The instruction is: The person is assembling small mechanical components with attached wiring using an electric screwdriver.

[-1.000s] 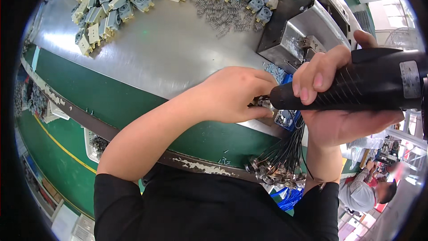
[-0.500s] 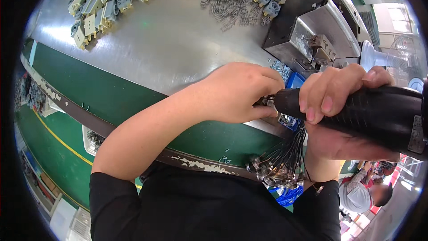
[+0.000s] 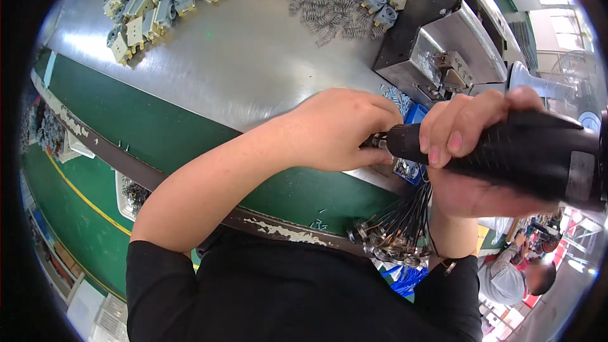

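Observation:
My right hand (image 3: pixel 465 130) is wrapped round a thick black electric screwdriver (image 3: pixel 538 158), held nearly level with its nose pointing left. At that nose my left hand (image 3: pixel 348 130) pinches a small metal part (image 3: pixel 378 142) between thumb and fingers. Most of the part is hidden by the fingers, so its kind cannot be made out. Just beyond the hands lie loose screws (image 3: pixel 397 97) and a blue tray (image 3: pixel 416 114), which the screwdriver partly covers. Below it hangs a bundle of black wires (image 3: pixel 415 212) with round metal ends (image 3: pixel 380 240).
Grey and cream switch-like housings (image 3: pixel 152 3) are heaped at the far left of the metal bench top (image 3: pixel 253 57). Coil springs (image 3: pixel 329 12) lie beside a metal fixture (image 3: pixel 443 44). A fan (image 3: pixel 576 82) stands at right; another person (image 3: pixel 513 275) sits beyond.
The screwdriver and my right hand have shifted slightly up and to the left. My left hand keeps its pinch almost in place. The view has moved a little.

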Demonstrator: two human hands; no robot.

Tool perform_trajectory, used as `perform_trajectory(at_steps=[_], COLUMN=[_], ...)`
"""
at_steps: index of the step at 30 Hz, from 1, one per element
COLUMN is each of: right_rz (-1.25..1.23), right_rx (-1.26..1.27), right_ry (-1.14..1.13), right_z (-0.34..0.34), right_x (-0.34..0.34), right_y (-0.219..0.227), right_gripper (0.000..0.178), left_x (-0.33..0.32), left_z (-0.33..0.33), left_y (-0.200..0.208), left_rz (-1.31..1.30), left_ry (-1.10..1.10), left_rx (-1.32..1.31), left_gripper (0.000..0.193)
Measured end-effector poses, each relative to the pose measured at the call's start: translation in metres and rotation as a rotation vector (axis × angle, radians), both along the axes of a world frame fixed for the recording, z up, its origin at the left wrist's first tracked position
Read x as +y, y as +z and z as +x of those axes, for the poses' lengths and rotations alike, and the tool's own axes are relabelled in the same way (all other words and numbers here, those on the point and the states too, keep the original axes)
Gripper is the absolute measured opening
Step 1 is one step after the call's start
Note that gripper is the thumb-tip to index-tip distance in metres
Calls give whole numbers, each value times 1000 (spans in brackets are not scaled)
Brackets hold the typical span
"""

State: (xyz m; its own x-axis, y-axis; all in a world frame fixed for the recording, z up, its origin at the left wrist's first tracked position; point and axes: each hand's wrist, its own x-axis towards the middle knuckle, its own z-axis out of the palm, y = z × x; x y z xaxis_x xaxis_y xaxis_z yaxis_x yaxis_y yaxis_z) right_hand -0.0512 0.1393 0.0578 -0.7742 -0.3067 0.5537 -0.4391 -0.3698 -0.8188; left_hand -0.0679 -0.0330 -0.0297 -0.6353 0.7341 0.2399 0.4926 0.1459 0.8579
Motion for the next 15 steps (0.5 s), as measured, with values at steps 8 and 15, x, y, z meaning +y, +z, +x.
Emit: perform_trajectory(at_steps=[8,15], right_rz=[30,314], right_rx=[-193,-153], right_ry=[-310,-422], right_z=[-14,-1], right_x=[35,54], right_y=[36,30], right_gripper=[99,96], left_x=[3,4], left_z=[4,24], left_y=[-1,-3], left_rz=[140,281], left_ry=[44,129], left_rx=[134,355], left_gripper=[32,35])
